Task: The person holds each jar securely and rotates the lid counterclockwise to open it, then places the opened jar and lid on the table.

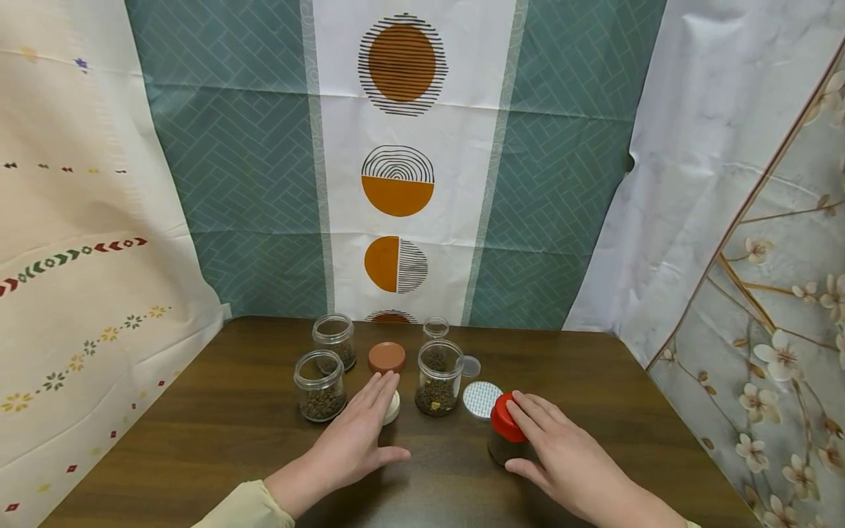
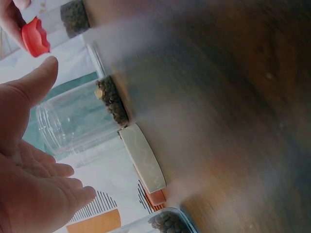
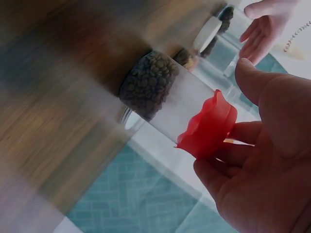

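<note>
At the right of the table a clear jar [image 3: 150, 85] of brown pellets stands upright with a wavy-edged red lid [image 1: 505, 422] on top. My right hand [image 1: 561, 447] touches the red lid with its fingers, the thumb held apart from it. My left hand [image 1: 353, 440] is spread in the air, palm inward, holding nothing. Partly hidden behind its fingers lies a white lid [image 1: 392, 409]. An uncovered jar [image 1: 439, 385] stands between the two hands, with brown pellets and a yellowish piece inside.
Two uncovered jars [image 1: 320, 392] of brown pellets stand at the left. A reddish-brown lid [image 1: 386, 358] lies behind the white one. Near the middle jar are a white patterned disc [image 1: 483, 400], a small translucent disc [image 1: 470, 367] and a clear ring-shaped piece [image 1: 436, 327]. Fabric hangs behind the table.
</note>
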A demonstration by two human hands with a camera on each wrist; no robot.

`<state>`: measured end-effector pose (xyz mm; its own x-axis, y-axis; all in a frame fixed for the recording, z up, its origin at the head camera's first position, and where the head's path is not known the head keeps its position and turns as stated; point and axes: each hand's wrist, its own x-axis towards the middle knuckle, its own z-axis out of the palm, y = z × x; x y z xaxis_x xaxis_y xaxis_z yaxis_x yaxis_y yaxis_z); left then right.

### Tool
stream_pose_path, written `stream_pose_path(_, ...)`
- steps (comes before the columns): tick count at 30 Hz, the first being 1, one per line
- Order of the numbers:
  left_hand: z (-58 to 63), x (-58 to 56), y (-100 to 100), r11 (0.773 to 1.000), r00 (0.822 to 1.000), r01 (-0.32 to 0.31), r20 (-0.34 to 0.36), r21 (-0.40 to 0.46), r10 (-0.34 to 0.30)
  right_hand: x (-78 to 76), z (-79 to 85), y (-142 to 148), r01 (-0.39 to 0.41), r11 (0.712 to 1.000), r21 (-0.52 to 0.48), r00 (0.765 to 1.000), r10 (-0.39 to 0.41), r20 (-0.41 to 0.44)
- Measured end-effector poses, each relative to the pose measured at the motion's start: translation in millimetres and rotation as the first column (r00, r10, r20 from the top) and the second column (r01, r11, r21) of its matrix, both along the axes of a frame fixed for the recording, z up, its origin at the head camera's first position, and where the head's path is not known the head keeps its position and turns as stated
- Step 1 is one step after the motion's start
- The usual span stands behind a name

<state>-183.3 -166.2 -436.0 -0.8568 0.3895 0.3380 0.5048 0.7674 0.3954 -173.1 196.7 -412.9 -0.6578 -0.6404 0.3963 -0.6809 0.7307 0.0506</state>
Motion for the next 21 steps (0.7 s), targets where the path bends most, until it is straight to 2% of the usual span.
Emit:
stream_pose_path(10, -0.5, 4.4, 2.7, 1.000, 0.999, 0.014, 0.029, 0.026, -0.015, 2.7, -1.7, -24.7, -0.079, 0.997, -0.022, 0.997, 0.079, -0.021)
stream_pose_path(18, -3.4, 5.4, 6.5, 0.995, 0.994, 0.050, 0.090, 0.086, -0.058, 5.3, -1.0, -46.7, -0.071, 0.996, -0.047, 0.996, 0.074, 0.055)
stream_pose_path(21, -3.6, 4.7, 7.5, 0.992, 0.990, 0.058, 0.118, 0.108, -0.071, 5.8, -2.5, -54.0, -0.074, 0.995, -0.063, 0.996, 0.077, 0.045)
